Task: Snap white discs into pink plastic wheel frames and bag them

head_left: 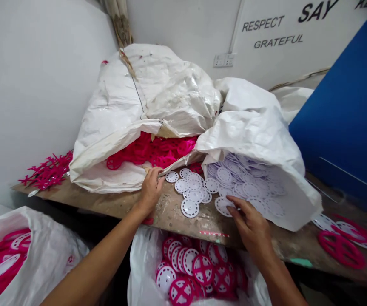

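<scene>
My left hand is at the lower lip of a large white woven sack, its fingers curled over the edge. Inside that sack lies a heap of bright pink plastic wheel-shaped parts. My right hand has thumb and index finger closed on the rim of a white slotted plastic disc at the table's front. Between my hands, several loose white discs overlap on the brown table. Beside them, a second white sack opens towards me, full of similar discs.
Below the table edge, a white bag holds pink wheels joined with white discs; another such bag stands left. Pink branching pieces lie at the table's left end, pink wheels at its right. A blue panel rises at right.
</scene>
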### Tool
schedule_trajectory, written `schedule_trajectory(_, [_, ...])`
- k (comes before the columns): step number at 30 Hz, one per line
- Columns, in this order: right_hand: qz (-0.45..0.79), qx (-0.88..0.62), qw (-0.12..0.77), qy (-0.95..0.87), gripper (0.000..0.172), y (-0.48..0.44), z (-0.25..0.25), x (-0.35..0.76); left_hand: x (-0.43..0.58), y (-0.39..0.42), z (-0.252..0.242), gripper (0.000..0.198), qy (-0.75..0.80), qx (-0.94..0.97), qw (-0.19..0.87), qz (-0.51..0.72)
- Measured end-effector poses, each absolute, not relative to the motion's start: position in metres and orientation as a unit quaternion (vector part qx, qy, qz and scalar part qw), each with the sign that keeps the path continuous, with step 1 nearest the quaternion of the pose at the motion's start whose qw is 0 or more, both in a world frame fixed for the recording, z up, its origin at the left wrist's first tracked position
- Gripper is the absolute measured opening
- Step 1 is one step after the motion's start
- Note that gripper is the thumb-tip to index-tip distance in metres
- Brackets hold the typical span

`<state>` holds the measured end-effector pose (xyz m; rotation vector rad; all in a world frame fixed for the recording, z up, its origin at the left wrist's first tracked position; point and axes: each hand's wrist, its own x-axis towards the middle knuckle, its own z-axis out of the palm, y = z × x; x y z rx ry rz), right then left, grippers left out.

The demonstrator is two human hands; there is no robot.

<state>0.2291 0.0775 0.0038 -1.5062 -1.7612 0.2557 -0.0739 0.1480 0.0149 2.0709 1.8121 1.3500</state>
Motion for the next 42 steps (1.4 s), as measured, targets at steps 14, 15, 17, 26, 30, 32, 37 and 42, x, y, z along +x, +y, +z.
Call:
schedule_trajectory(14, [0.265,-0.588,0.455,-0.614,0.033,0.035,-0.007,0.235,-0.073,0.215,0.029,0.010,0.619,0.656,0.083,0.423])
schedule_trajectory(15, [0.283,-0.590,0.460,-0.601,0.034,0.035,-0.006,0.233,-0.072,0.208,0.030,0.010,0.615,0.653,0.094,0.432])
schedule_trajectory(17, [0.323,-0.586,0.478,-0.570,0.037,0.034,0.000,0.225,-0.069,0.187,0.034,0.015,0.610,0.637,0.114,0.458])
schedule_trajectory(26, [0.389,-0.480,0.552,-0.559,0.032,0.030,0.019,0.181,0.014,0.034,0.031,0.040,0.455,0.312,0.673,0.493])
schedule_trajectory(30, [0.298,-0.489,0.511,-0.641,0.030,0.023,0.012,0.184,0.038,0.012,0.026,0.037,0.434,0.298,0.680,0.510])
schedule_trajectory(32, [0.275,-0.484,0.503,-0.661,0.026,0.020,0.012,0.187,0.038,0.010,0.023,0.037,0.438,0.343,0.665,0.499])
schedule_trajectory(37, [0.363,-0.458,0.465,-0.664,0.022,0.018,0.017,0.190,0.032,0.008,0.024,0.034,0.462,0.495,0.572,0.463])
schedule_trajectory(42, [0.427,-0.482,0.473,-0.601,0.023,0.020,0.020,0.191,0.033,0.004,0.027,0.039,0.471,0.504,0.566,0.451])
